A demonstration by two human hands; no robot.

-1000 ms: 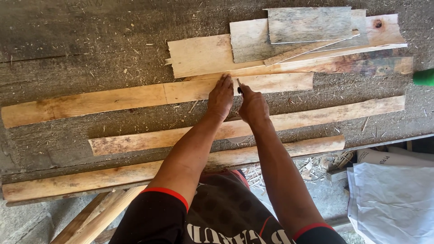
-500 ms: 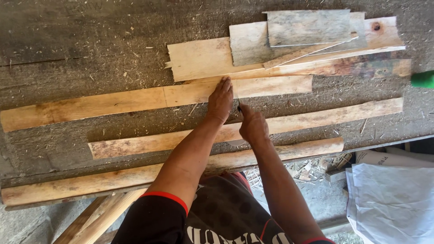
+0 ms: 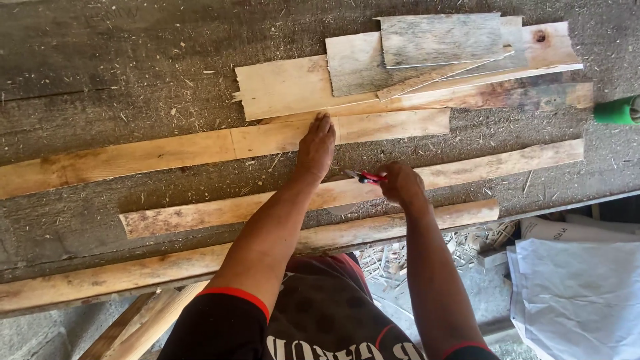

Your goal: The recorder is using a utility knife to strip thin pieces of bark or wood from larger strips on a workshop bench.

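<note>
The long thin plank [image 3: 200, 148] lies along the middle of the bench [image 3: 100, 80]; it looks light, stiff and splintery, best pinned flat. The left hand [image 3: 316, 148] presses it, fingers together; the right hand [image 3: 400, 183] grips a red-handled cutter [image 3: 364, 177] just beside it.

Bright, even daylight, no glare. Short soft shadows under the planks' near edges on the counter [image 3: 133, 80]. Sharp focus throughout; slight bending toward the frame edges.

Red pencil [image 3: 365, 177]; pale tan plank [image 3: 200, 148]; green handle [image 3: 617, 111].
</note>
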